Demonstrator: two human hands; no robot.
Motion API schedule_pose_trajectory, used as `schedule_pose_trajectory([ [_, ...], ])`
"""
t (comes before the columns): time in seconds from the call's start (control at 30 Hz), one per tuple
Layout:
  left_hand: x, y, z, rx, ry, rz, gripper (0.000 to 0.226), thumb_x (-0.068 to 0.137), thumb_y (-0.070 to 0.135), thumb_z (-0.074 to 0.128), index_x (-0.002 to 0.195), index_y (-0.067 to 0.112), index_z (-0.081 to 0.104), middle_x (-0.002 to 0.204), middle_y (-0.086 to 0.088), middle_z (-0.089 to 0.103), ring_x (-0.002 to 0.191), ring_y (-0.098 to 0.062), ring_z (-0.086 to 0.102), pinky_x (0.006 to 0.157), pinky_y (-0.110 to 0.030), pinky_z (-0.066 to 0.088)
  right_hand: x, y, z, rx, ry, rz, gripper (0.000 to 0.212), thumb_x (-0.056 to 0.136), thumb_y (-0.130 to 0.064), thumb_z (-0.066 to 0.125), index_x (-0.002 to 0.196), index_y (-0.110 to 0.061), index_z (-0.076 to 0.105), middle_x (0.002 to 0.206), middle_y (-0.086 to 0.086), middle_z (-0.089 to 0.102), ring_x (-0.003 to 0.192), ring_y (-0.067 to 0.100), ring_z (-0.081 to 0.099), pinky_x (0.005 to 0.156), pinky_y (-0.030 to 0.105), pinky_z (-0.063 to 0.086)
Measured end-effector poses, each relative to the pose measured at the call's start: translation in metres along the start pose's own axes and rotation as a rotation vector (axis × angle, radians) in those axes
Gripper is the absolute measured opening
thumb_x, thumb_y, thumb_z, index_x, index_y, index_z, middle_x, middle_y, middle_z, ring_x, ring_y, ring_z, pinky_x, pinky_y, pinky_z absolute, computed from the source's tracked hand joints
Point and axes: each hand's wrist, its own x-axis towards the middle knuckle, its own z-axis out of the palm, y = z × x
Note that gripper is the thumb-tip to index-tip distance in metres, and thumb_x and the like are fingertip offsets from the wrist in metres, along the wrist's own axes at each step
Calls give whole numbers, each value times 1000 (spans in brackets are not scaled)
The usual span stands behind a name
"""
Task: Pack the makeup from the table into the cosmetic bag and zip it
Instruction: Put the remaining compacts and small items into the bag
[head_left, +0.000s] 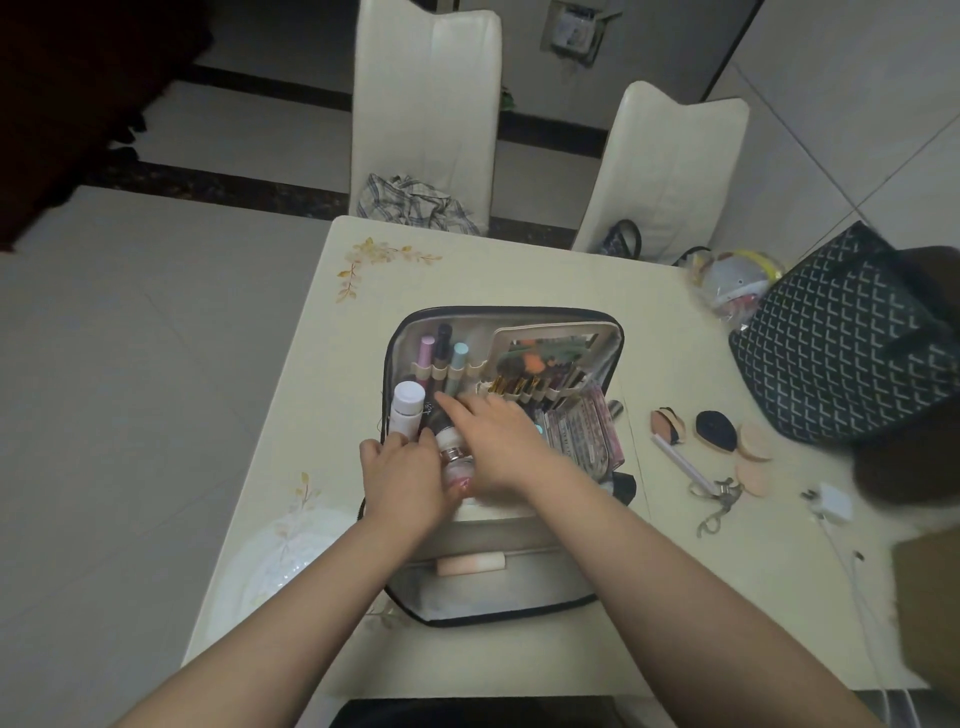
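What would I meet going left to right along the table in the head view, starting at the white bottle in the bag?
White bottle → left hand → right hand → patterned palette → white pencil → black puff → peach puffs → white charger.

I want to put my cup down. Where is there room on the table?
Bare patches: the far strip of table beyond the open cosmetic bag, and left of it, by the flower print. Crowded: right of it, with sponges, eyelash curler, charger and patterned tote.
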Motion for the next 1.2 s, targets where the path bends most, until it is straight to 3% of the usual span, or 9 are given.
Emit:
schedule_pose_trajectory([
  [0.13, 2, 1, 1, -26, -33, -17, 48, 80, 56, 55, 111, 20, 48, 104, 1, 64, 110, -20, 48, 78, -34, 24, 12, 5, -2, -29, -88, -18, 114, 62, -43, 79, 149, -21, 10, 139, 9, 36, 130, 27, 33, 106, 37, 27],
  [0.33, -5, -1, 5, -45, 80, 8, 69, 82, 49, 55, 139, 18, 31, 110, 3, 63, 112, -18, 46, 81, -32, 25, -5, 8, 6, -6, 141, -68, 103, 67, -44, 72, 149, -21, 14, 137, 7, 32, 125, 24, 32, 102, 35, 27],
  [0.47, 2, 2, 4, -34, -11, -42, 62, 80, 58, 55, 126, 18, 41, 109, 0, 64, 110, -21, 50, 80, -34, 28, -3, 10, 12, -6, 87, 6, 110, 67, -54, 72, 150, -27, 5, 145, 6, 28, 130, 26, 31, 104, 39, 27],
  [0.63, 6, -10, 3, -42, -96, 56, 56, 83, 54, 51, 123, 16, 40, 109, -2, 62, 107, -23, 53, 82, -35, 31, 1, 8, 13, 9, 13, 56, 113, 67, -57, 73, 150, -29, 1, 149, 4, 23, 132, 28, 34, 104, 42, 29],
  [0.83, 11, -15, -2, 31, -145, 95, 54, 82, 58, 55, 118, 20, 42, 110, 0, 63, 108, -23, 55, 83, -35, 31, -5, 15, 2, 266, -150, 38, 105, 74, -43, 74, 151, -30, 4, 158, -4, 1, 143, 25, 17, 114, 45, 23],
  [1.0, 16, -20, 0, -133, -262, 66, 55, 82, 57, 57, 120, 20, 42, 112, 2, 63, 109, -23, 56, 85, -36, 32, -15, 14, 17, 302, -19, 55, 91, 79, -42, 69, 150, -32, 12, 158, -6, 7, 141, 25, 21, 113, 43, 25],
  [1.1, 14, -20, -2, -65, -192, 88, 58, 81, 64, 54, 117, 21, 45, 109, 2, 64, 107, -23, 57, 83, -35, 33, -20, 12, 25, 266, 63, 53, 84, 83, -43, 63, 150, -30, 13, 158, -4, 9, 139, 25, 23, 112, 41, 25],
  [1.2, 9, -16, -4, 7, -73, 93, 59, 77, 68, 54, 113, 22, 48, 106, 2, 63, 105, -22, 56, 80, -34, 33, -29, 9, 30, 258, 201, 18, 67, 87, -42, 59, 145, -28, 30, 155, -4, 22, 136, 22, 27, 108, 39, 26],
])
